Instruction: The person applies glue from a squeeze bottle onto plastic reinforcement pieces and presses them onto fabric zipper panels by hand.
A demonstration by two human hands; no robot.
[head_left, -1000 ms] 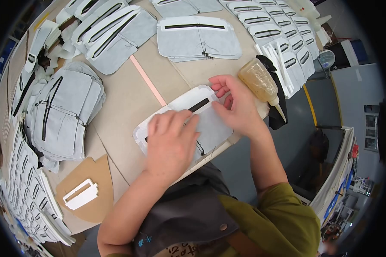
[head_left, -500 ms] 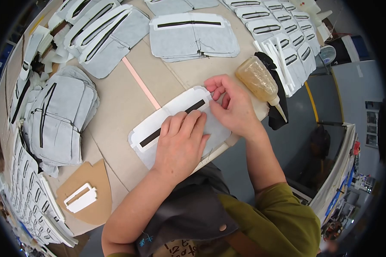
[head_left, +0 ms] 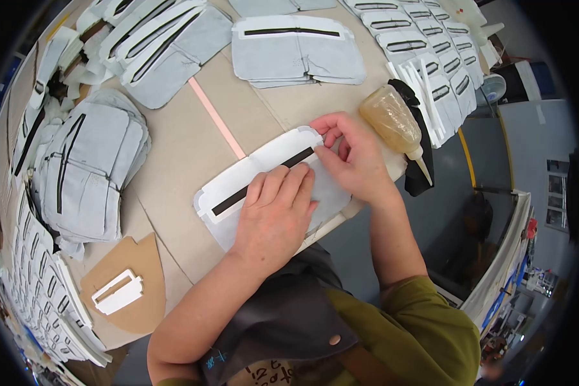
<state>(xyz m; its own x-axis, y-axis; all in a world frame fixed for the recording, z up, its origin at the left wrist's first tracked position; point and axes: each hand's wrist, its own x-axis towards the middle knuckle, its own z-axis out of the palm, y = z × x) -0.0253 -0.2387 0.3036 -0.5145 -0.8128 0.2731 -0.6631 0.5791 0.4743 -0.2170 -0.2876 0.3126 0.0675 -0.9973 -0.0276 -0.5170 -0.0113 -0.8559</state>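
Observation:
A pale grey fabric panel (head_left: 238, 177) with a white strip and a black slot lies slanted at the table's front edge. My left hand (head_left: 273, 215) rests flat on its middle, fingers stretched and side by side, over part of the slot. At the panel's upper right corner is my right hand (head_left: 350, 154), its fingers curled and the thumb and fingertips at the edge; the edge seems pinched between them. The panel's lower middle is hidden under my left hand.
A glue bottle (head_left: 391, 121) lies right of my right hand on a black cloth (head_left: 417, 175). Stacks of grey panels (head_left: 87, 167) stand left, with another stack (head_left: 296, 55) behind. A brown template (head_left: 151, 276) bears a white frame (head_left: 119, 297). A pink strip (head_left: 215, 117) marks the table (head_left: 174, 154).
My left hand has slid right and down across the panel, uncovering the left part of the black slot, and now lies still. My right hand has barely moved at the corner.

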